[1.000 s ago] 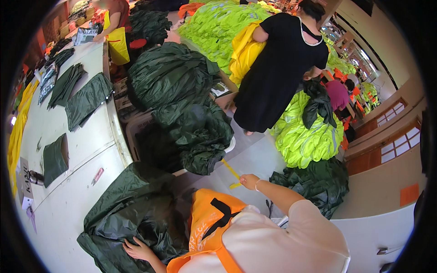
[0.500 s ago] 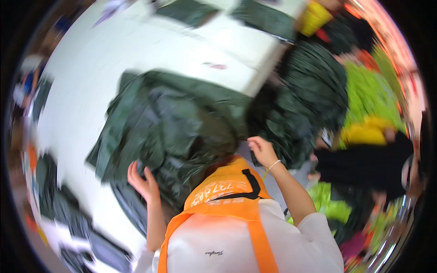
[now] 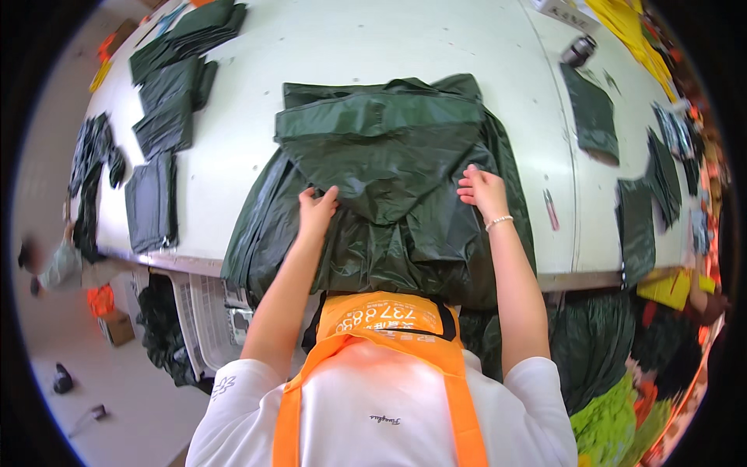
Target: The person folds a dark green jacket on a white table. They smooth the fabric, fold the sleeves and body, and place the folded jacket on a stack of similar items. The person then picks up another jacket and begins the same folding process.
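Note:
A dark green waterproof garment (image 3: pixel 373 257), apparently a raincoat, lies in front of me on the white table. Its upper part is a wide, glossy flap (image 3: pixel 381 163) that tapers to a rounded point toward me, like a hood. Over the left side of that flap is my left hand (image 3: pixel 317 210), thumb and fingers apart, gripping nothing I can see. My right hand (image 3: pixel 484 194) is at the flap's right side, fingers loosely bent and spread. Whether the fingertips touch the fabric is hard to tell. The garment's lower edge hangs over the table's front edge.
Folded dark green pieces (image 3: pixel 152 201) line the table's left side, and more (image 3: pixel 595 117) lie at the right. A small pen-like tool (image 3: pixel 551 210) rests right of the garment. A dark bottle-like object (image 3: pixel 579 50) is at the far right. Below the left edge stands a white crate (image 3: pixel 204 315).
My view has swung round to face the table squarely. The garment, crumpled before, now lies flatter with its flap spread. Both hands have moved forward over it.

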`<state>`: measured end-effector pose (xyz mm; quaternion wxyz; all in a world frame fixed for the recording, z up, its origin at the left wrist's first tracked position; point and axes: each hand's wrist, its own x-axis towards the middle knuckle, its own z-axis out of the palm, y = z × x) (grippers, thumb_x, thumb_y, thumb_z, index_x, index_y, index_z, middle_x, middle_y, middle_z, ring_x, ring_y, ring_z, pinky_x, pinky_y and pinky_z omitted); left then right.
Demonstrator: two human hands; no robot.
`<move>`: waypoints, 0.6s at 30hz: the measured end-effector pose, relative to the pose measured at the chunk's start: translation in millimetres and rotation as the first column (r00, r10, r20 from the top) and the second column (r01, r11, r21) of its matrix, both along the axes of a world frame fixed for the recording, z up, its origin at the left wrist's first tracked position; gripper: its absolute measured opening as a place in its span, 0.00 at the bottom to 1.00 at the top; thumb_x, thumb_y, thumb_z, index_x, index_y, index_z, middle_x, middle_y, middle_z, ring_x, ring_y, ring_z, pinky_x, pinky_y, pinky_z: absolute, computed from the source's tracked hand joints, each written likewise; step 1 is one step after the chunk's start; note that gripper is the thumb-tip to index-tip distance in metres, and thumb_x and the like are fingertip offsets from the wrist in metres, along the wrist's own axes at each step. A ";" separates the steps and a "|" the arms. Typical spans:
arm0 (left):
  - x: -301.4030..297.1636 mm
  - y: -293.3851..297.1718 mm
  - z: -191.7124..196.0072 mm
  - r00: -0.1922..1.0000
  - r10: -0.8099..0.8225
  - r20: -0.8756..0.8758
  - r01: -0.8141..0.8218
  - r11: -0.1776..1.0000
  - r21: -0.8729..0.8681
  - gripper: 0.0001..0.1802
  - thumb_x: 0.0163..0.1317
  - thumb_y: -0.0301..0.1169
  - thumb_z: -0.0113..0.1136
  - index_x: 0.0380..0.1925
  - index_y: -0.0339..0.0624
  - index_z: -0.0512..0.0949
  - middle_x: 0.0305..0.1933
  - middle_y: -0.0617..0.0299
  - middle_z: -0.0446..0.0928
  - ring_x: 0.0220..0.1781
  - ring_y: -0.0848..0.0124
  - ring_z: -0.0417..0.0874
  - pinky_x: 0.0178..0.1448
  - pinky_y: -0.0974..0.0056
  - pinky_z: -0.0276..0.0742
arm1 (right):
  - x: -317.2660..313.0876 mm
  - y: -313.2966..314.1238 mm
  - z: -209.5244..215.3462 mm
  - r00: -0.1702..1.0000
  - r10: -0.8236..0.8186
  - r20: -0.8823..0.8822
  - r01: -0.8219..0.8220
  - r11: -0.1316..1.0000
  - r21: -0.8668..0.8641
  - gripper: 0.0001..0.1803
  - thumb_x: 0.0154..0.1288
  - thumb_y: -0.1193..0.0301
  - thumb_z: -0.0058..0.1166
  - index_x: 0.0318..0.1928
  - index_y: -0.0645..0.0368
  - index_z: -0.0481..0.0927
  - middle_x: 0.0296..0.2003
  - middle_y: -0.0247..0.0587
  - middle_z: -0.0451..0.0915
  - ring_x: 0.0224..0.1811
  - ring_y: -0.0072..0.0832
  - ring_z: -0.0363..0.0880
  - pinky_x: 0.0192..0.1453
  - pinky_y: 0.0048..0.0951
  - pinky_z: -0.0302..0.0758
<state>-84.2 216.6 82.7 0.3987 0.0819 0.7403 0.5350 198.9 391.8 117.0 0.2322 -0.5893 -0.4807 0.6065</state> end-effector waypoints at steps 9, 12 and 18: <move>6.2 22.1 50.7 0.999 -0.044 -0.007 0.044 0.982 0.183 0.41 0.53 0.26 0.67 0.63 0.34 0.53 0.37 0.56 0.80 0.24 0.77 0.76 0.22 0.76 0.67 | -34.9 31.3 -50.7 0.949 -0.271 -0.158 0.299 0.934 0.195 0.14 0.65 0.66 0.55 0.26 0.63 0.74 0.17 0.29 0.71 0.17 0.17 0.67 0.19 0.24 0.66; -33.5 21.0 3.9 0.994 0.083 0.071 -0.093 0.983 0.160 0.36 0.58 0.40 0.64 0.61 0.35 0.61 0.48 0.57 0.77 0.43 0.71 0.79 0.41 0.67 0.75 | -21.4 35.3 -63.6 0.968 -0.251 -0.028 0.251 0.968 -0.006 0.12 0.65 0.66 0.56 0.28 0.60 0.74 0.23 0.28 0.73 0.24 0.15 0.68 0.25 0.24 0.69; -98.2 54.2 -8.1 0.945 0.139 0.297 -0.186 0.973 0.137 0.22 0.64 0.40 0.57 0.52 0.35 0.73 0.43 0.55 0.80 0.41 0.71 0.81 0.43 0.66 0.76 | -46.6 54.6 -43.1 0.892 -0.417 -0.175 0.431 0.901 0.048 0.08 0.61 0.71 0.59 0.37 0.62 0.77 0.34 0.31 0.78 0.31 0.17 0.73 0.33 0.22 0.72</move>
